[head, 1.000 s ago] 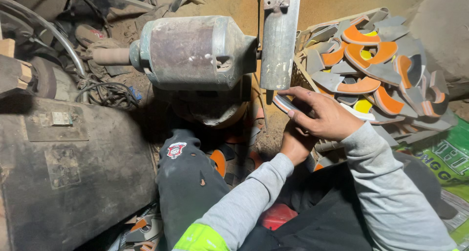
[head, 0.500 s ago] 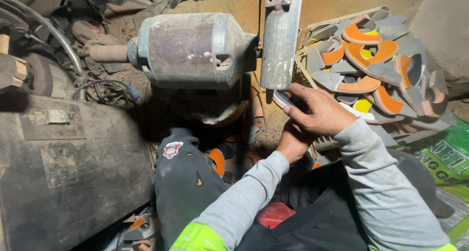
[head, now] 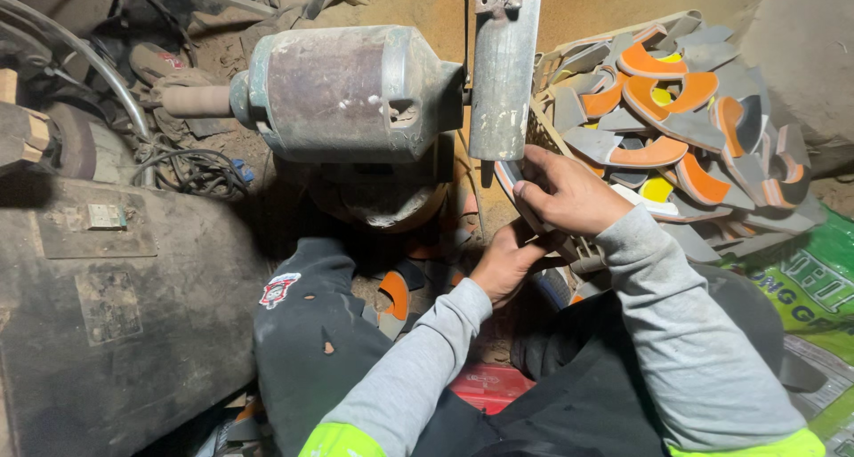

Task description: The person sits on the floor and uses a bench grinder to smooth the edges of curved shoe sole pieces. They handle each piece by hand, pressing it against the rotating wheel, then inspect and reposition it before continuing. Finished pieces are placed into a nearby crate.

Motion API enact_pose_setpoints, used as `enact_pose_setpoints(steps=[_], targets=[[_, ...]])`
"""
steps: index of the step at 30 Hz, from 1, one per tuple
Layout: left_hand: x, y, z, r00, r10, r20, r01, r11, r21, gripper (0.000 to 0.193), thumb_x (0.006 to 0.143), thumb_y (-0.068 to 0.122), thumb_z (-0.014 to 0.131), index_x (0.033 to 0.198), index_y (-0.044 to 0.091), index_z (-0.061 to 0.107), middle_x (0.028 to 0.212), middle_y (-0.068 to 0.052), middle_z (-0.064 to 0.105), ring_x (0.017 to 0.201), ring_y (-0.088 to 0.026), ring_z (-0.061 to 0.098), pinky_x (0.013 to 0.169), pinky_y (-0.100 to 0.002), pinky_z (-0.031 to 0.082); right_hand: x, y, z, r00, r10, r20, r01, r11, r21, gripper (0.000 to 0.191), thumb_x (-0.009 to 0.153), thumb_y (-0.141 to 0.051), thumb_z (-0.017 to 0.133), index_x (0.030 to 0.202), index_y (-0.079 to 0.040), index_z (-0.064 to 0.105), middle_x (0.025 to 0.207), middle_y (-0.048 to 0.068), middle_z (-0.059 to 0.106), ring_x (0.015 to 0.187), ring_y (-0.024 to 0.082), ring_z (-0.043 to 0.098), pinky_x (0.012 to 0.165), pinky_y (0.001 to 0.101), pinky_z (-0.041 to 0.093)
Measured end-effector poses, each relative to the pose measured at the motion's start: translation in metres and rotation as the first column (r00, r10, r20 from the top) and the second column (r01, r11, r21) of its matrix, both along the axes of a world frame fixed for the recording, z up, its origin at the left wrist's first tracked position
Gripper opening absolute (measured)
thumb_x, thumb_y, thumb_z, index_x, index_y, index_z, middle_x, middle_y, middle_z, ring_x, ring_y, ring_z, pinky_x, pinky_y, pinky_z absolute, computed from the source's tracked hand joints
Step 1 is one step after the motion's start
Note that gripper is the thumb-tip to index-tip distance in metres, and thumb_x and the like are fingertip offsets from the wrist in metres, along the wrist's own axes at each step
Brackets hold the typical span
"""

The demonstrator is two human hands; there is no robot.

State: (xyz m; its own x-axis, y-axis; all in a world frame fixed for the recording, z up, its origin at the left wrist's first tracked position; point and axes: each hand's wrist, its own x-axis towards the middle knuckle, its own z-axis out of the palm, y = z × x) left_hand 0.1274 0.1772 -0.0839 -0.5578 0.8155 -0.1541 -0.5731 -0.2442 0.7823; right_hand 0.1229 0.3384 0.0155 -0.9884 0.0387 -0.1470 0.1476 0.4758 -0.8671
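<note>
Both hands point(head: 534, 226) grip a curved piece point(head: 514, 190) (probably a sole) against the grinder guard's point(head: 503, 74) lower edge.

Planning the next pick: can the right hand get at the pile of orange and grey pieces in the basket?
Probably yes. The right hand sits beside the pile, nothing lies between, but its fingers hold a curved piece.

Both arms, in grey sleeves, reach forward toward the grinder motor point(head: 351, 92). The right hand point(head: 569, 194), just right of and below the motor, is curled with its fingers point(head: 525, 194) pinched shut. The left hand point(head: 509, 261) sits directly beneath it, fingers bent upward and gripping.
</note>
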Motion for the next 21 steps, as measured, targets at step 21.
enact_pose_setpoints(steps=[21], targets=[[-0.026, -0.019, -0.011, 0.944, -0.001, 0.330, 0.054, 0.987, -0.151, 0.057, 0.095, 0.045, 0.069, 0.143, 0.024, 0.049, 0.137, 0.006, 0.054, 0.128, -0.009, 0.048, 0.112, -0.035, 0.035, -0.029, -0.007, -0.026, 0.955, -0.227, -0.190, 0.228, 0.974, -0.018, 0.038, 0.091, -0.014, 0.069, 0.123, 0.004, 0.061, 0.099, 0.013, 0.075, 0.089, 0.018, 0.072, 0.079, 0.0318, 0.056]])
